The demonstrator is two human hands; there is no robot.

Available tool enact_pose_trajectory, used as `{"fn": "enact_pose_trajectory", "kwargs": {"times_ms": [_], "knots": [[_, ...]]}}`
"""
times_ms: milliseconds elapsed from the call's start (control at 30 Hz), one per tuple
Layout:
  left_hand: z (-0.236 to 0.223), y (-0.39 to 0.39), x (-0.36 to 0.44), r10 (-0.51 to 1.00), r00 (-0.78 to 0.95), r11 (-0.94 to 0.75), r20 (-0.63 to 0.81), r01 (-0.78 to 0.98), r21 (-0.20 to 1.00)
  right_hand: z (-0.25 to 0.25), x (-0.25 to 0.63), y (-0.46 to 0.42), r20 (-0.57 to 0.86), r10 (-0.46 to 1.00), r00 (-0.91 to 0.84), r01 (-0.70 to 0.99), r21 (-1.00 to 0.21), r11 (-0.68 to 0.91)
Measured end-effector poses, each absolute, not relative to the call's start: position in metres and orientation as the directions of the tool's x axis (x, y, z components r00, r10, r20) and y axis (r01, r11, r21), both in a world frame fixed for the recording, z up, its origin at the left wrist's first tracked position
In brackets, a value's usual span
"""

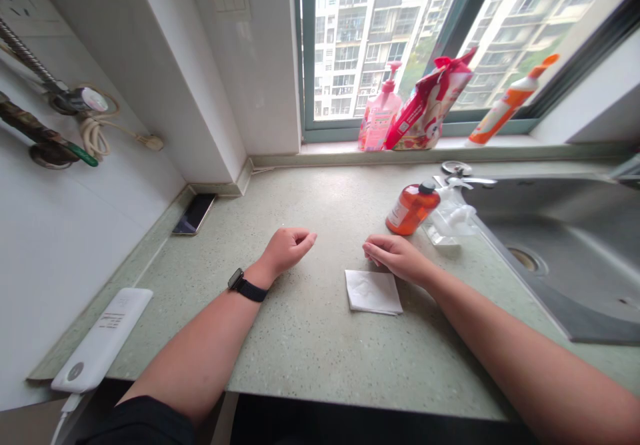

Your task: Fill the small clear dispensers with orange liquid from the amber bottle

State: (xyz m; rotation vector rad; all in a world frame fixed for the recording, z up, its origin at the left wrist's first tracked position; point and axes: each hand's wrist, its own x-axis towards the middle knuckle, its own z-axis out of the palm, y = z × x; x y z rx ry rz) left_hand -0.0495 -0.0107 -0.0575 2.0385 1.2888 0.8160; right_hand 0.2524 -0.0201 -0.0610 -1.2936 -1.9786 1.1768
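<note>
My left hand (289, 253) rests on the speckled green countertop (310, 338), its fingers curled in and the thumb laid against them. Nothing shows in it. Across a gap to the right, my right hand (395, 256) lies with its fingers likewise closed and no object visible in them. A folded white paper tissue or napkin (373, 292) lies flat just below the right hand. Beyond that hand stands an orange bottle with a dark cap (411, 209), beside a clear plastic container with a pump-like top (450, 217).
A steel sink (575, 252) is at the right. On the windowsill stand a pink pump bottle (381, 115), a red pouch (430, 112) and an orange-and-white bottle (505, 108). A phone (195, 214) and a white power bank (104, 338) with a cable lie left, below wall valves (80, 100).
</note>
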Motion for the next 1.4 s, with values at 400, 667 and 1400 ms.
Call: {"fn": "enact_pose_trajectory", "kwargs": {"times_ms": [400, 667, 1400], "knots": [[-0.057, -0.011, -0.048, 0.923, 0.343, -0.349, 0.175, 0.552, 0.758, -0.060, 0.251, -0.023, -0.019, 0.902, -0.431, 0.488, -0.846, 0.216], [-0.057, -0.009, -0.049, 0.946, 0.293, -0.273, 0.141, 0.480, 0.834, -0.064, 0.250, -0.022, -0.004, 0.900, -0.437, 0.507, -0.827, 0.243], [-0.043, -0.002, -0.063, 0.972, 0.210, 0.180, -0.105, -0.380, 0.908, -0.072, 0.251, -0.016, 0.085, 0.862, -0.500, 0.545, -0.743, 0.390]]}}
